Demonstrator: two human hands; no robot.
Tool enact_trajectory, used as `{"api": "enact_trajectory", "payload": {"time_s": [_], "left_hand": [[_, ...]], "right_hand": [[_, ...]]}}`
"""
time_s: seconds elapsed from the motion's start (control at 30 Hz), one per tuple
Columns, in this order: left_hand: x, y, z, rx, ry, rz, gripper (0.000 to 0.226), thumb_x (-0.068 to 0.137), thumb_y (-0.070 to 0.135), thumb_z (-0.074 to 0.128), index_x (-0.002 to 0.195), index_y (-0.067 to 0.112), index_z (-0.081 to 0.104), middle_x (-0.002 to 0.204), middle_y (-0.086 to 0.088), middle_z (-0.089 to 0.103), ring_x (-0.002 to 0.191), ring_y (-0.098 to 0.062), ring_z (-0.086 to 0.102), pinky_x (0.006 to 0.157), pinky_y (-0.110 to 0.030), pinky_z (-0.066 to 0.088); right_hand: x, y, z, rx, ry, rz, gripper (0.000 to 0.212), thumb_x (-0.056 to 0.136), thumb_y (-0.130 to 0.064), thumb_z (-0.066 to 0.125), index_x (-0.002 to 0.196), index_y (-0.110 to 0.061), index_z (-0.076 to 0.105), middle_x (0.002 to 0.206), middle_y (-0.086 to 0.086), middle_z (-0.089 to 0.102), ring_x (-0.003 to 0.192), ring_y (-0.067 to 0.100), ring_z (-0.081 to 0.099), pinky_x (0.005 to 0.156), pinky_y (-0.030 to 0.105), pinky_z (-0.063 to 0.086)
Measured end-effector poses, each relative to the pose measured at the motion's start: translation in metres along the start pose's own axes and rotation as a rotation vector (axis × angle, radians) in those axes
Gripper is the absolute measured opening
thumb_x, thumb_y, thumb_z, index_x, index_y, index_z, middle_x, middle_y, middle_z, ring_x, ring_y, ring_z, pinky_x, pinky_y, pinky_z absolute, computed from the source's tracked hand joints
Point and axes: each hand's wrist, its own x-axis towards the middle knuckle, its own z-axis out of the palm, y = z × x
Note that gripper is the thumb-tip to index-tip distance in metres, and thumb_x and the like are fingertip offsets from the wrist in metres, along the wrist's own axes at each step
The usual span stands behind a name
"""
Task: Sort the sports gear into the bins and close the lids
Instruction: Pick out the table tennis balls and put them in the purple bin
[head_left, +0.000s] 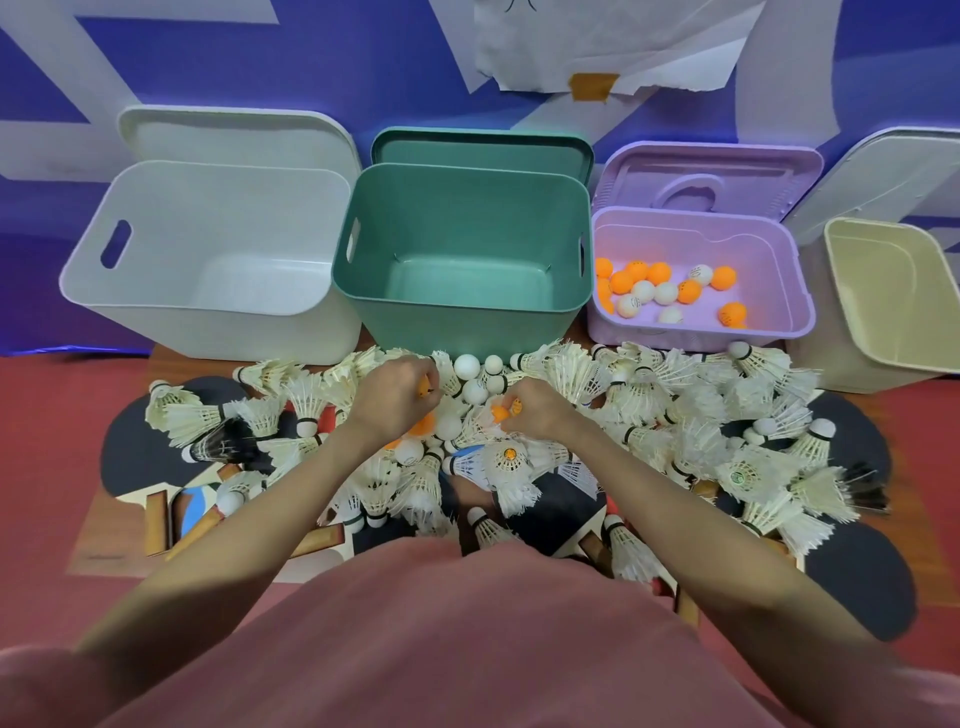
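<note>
A: Which step is this?

B: Picking ping-pong balls out of the heap. The left hand (392, 397) is curled with its grip on an orange ball (425, 387); the right hand (535, 410) is grasping orange balls (501, 413) too.

A: Where do they go?

B: Probably the purple bin (779, 270), back right, already holding balls. The next move calls for lifting clear of the shuttlecocks (649, 395) and reaching there.
</note>
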Motion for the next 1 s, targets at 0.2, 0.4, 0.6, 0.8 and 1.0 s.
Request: {"api": "enact_trajectory", "payload": {"time_s": [0.2, 0.4, 0.6, 0.8, 1.0], "left_hand": [[0.003, 0.011, 0.008, 0.264, -0.237, 0.208, 0.03, 0.083, 0.031, 0.071, 0.109, 0.016, 0.065, 0.102, -0.006, 0.058, 0.099, -0.026, 0.057, 0.074, -0.031, 0.04], [0.011, 0.025, 0.03, 0.701, -0.359, 0.238, 0.046, 0.08, 0.047, 0.068, 0.115, 0.019, 0.058, 0.118, -0.01, 0.047, 0.111, -0.027, 0.047, 0.096, -0.037, 0.036], [0.016, 0.034, 0.033, 0.787, -0.421, 0.187, 0.025, 0.08, 0.022, 0.062, 0.105, 0.019, 0.062, 0.118, -0.011, 0.049, 0.109, -0.028, 0.048, 0.097, -0.039, 0.038], [0.019, 0.052, 0.011, 0.711, -0.397, 0.138, 0.034, 0.08, 0.034, 0.065, 0.108, 0.015, 0.058, 0.115, -0.009, 0.047, 0.104, -0.025, 0.05, 0.084, -0.033, 0.042], [0.042, 0.11, -0.036, -0.023, -0.317, 0.194, 0.044, 0.071, 0.046, 0.073, 0.104, 0.019, 0.059, 0.096, -0.002, 0.044, 0.083, -0.019, 0.048, 0.065, -0.029, 0.037]], "right_hand": [[-0.019, 0.009, -0.02, -0.053, 0.153, 0.028, 0.033, 0.08, -0.027, 0.066, 0.1, -0.001, 0.062, 0.101, 0.012, 0.062, 0.093, 0.028, 0.059, 0.078, 0.041, 0.051], [-0.041, 0.026, -0.032, 0.033, 0.331, -0.021, 0.039, 0.083, -0.027, 0.068, 0.116, -0.007, 0.06, 0.113, 0.011, 0.061, 0.102, 0.026, 0.059, 0.075, 0.032, 0.047], [-0.047, 0.041, -0.032, 0.081, 0.428, -0.013, 0.035, 0.082, -0.026, 0.069, 0.11, -0.007, 0.062, 0.109, 0.012, 0.063, 0.098, 0.027, 0.06, 0.075, 0.037, 0.051], [-0.054, 0.057, -0.05, 0.196, 0.662, -0.009, 0.032, 0.088, -0.034, 0.064, 0.107, -0.008, 0.061, 0.096, 0.006, 0.06, 0.083, 0.022, 0.055, 0.064, 0.032, 0.042], [-0.045, 0.115, -0.083, 0.284, 0.92, 0.149, 0.033, 0.09, -0.03, 0.062, 0.106, -0.001, 0.058, 0.102, 0.017, 0.053, 0.097, 0.03, 0.049, 0.069, 0.029, 0.032]]}}
